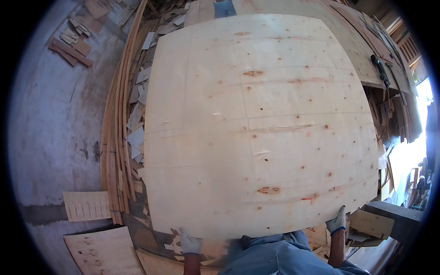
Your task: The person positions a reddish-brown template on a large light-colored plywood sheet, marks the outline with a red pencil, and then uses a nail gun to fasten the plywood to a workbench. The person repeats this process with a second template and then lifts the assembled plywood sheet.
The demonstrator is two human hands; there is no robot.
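Observation:
A large pale plywood sheet point(275, 156) with brown knots, pencil lines and small red marks spreads out before me. Its near edge lies close to my body. My right hand point(337, 222), in a whitish work glove, grips that edge near the right corner, thumb on top and fingers hidden beneath. At the left part of the same edge is my gloved left hand point(189, 243), closed on the sheet; its fingers are mostly out of sight. The far part of the sheet lies over a wooden work table point(348, 50).
Long thin wooden strips point(117, 114) stand in a bundle along the left wall. Scrap offcuts point(136, 137) litter the floor beside them. A dark power tool point(380, 71) rests on the table at the far right. Smaller boards point(103, 250) lie at the lower left.

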